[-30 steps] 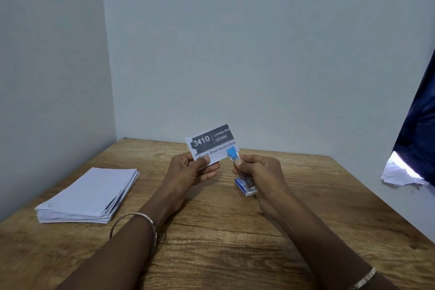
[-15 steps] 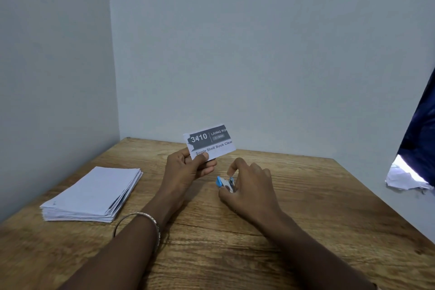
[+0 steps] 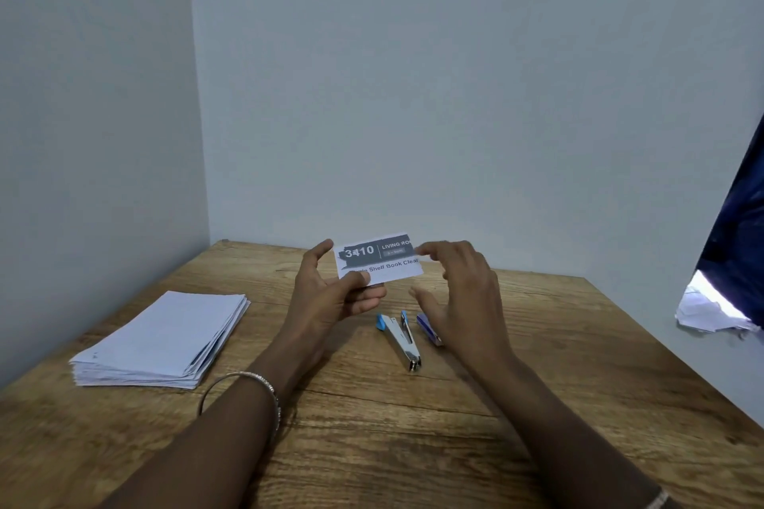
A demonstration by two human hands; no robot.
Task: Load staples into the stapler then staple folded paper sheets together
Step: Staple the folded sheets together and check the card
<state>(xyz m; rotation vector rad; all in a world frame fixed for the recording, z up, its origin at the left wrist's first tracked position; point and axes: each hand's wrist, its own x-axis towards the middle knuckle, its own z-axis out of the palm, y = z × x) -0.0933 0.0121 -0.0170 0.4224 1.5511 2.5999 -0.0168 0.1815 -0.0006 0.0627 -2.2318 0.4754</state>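
My left hand (image 3: pixel 330 298) pinches the lower left corner of a small folded printed paper (image 3: pixel 378 262), held upright above the table. My right hand (image 3: pixel 459 289) hovers with fingers spread, its index finger at the paper's right edge; whether it touches is unclear. Below both hands a silver stapler with blue tips (image 3: pixel 399 337) lies on the wooden table (image 3: pixel 413 426). A small blue staple box (image 3: pixel 428 329) sits just right of it, partly hidden by my right hand.
A stack of folded white sheets (image 3: pixel 165 341) lies at the table's left. Grey walls close in the left and back sides. Crumpled white paper (image 3: pixel 711 312) and dark blue fabric (image 3: pixel 740 227) show beyond the right edge.
My right hand set the stapler down on the table, let go of it and rose to the paper's right edge. The left hand kept holding the paper.
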